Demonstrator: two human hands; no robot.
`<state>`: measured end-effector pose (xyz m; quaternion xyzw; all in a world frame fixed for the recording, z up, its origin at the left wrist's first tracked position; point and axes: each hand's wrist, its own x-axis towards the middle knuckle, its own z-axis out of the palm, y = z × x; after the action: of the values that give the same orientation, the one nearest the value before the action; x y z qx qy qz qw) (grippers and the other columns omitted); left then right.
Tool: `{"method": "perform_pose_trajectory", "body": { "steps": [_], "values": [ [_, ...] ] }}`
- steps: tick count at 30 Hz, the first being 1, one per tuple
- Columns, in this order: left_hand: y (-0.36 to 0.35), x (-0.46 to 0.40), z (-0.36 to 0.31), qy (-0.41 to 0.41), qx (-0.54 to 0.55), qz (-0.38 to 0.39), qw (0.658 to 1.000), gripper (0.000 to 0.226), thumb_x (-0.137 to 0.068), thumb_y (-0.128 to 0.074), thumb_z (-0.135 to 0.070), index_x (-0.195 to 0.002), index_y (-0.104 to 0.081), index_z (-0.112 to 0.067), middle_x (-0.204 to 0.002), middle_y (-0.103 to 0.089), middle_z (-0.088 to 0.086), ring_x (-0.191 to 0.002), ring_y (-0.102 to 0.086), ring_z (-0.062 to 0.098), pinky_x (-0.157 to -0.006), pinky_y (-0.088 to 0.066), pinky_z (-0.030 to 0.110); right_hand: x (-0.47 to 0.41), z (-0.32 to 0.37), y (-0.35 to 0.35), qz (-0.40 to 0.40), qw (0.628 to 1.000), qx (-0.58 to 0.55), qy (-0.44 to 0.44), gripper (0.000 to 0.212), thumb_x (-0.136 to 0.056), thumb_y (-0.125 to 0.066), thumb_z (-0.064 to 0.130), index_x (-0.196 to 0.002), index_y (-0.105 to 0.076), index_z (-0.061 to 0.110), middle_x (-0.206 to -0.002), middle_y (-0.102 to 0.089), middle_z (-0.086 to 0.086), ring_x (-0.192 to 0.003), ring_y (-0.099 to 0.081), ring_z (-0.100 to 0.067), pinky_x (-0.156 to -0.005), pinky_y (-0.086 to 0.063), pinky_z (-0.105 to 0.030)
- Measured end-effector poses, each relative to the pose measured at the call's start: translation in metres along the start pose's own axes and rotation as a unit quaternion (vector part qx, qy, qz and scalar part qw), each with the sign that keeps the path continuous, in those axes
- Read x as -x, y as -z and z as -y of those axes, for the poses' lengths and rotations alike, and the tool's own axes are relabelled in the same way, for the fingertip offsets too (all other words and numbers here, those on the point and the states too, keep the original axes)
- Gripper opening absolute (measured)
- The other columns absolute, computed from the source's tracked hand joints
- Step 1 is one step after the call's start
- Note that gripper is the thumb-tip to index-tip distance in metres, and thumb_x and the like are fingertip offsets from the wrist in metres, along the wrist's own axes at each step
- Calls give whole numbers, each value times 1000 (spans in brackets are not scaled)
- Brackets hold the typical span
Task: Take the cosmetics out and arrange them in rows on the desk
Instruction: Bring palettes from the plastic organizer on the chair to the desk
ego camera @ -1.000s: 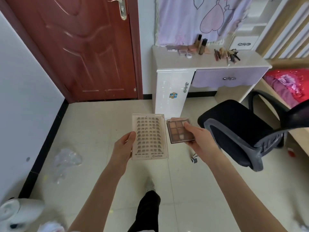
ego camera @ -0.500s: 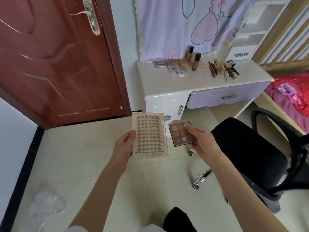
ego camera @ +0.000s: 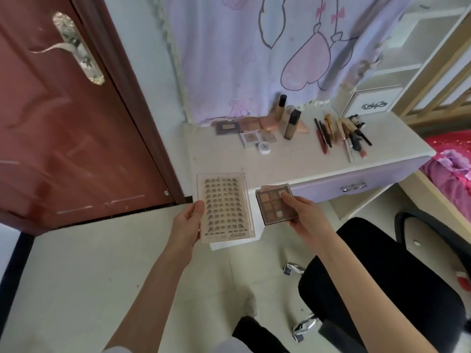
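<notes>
While left hand point(ego camera: 187, 225) grips lash case point(ego camera: 225, 207) and right hand point(ego camera: 303, 212) pinches palette point(ego camera: 274, 203), desk point(ego camera: 229, 159) front edge lies just ahead; probably left nearer.

I have stepped closer: the bench point(ego camera: 305, 159) now lies just beyond my lash case point(ego camera: 225, 207) and eyeshadow palette point(ego camera: 274, 203).

I see my left hand point(ego camera: 187, 225) gripping a clear lash tray point(ego camera: 225, 207) at centre frame, my right hand point(ego camera: 304, 216) pinching an eyeshadow palette point(ego camera: 274, 203) just beside it. Upper right, the surface point(ego camera: 293, 159) carries bottles point(ego camera: 290, 122), compacts point(ego camera: 252, 128) and pencils point(ego camera: 341, 133).
</notes>
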<state>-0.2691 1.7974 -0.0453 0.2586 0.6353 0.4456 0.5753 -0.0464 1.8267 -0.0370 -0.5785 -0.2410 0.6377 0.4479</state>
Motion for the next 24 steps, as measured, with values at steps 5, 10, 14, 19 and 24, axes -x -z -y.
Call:
{"method": "perform_pose_trajectory", "body": {
  "steps": [5, 10, 14, 19, 24],
  "values": [
    [-27, -57, -23, 8, 4, -10, 1000, 34, -97, -45, -29, -125, -55, -12, -111, -66, 5, -89, -64, 14, -77, -52, 28, -73, 26, 6, -26, 1000, -5, -8, 11, -88, -61, 13, -90, -65, 3, -73, -70, -3, -69, -63, -15, -68, -51, -22],
    [-35, -112, -40, 30, 6, -37, 999, 33, -98, -43, -28, -124, -56, -12, -110, -66, 4, -91, -64, 14, -80, -51, 29, -145, 34, -6, -57, 997, 26, -44, 13, -90, -59, 10, -79, -61, 3, -66, -64, -4, -57, -59, -11, -56, -49, -19],
    [-29, -161, -55, 40, -1, -53, 998, 33, -98, -42, -27, -124, -56, -12, -110, -66, 4, -93, -63, 15, -82, -51, 33, -206, 30, -29, -78, 993, 54, -76, 13, -90, -58, 7, -79, -59, 1, -70, -60, -7, -56, -57, -14, -56, -50, -21],
    [-17, -228, -78, 66, -25, -55, 996, 34, -99, -41, -29, -126, -54, -14, -110, -66, 4, -95, -64, 16, -85, -50, 34, -273, 15, -74, -79, 986, 114, -94, 14, -89, -60, 12, -85, -64, -1, -71, -59, -8, -67, -54, -21, -67, -44, -31],
    [-6, -281, -107, 63, -63, -47, 995, 31, -99, -39, -29, -121, -58, -17, -111, -66, 3, -97, -63, 16, -87, -49, 33, -318, -1, -115, -94, 969, 205, -98, 21, -86, -63, 20, -66, -63, 15, -71, -62, -6, -77, -56, -23, -73, -44, -35]
  ]
}}
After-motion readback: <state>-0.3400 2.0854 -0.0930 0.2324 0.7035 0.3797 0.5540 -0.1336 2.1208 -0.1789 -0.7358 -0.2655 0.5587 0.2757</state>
